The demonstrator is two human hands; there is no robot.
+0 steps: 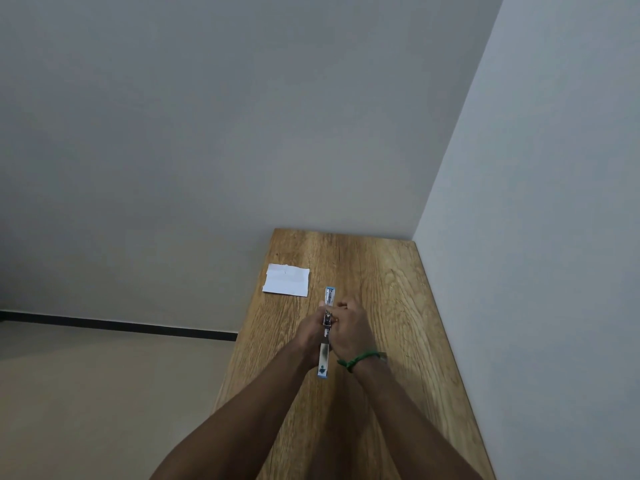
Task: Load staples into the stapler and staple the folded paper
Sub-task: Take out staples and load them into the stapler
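Note:
The blue and silver stapler is swung fully open into one long line above the wooden table. Its far end points away from me and its near end sticks out below my wrists. My left hand grips its middle from the left. My right hand, with a green band on the wrist, closes on the same middle part from the right. Any staples are too small to make out. The folded white paper lies flat near the table's left edge, beyond my hands and apart from them.
The table sits in a corner, with a grey wall behind it and a white wall along its right side. Its left edge drops to a beige floor with a dark skirting strip.

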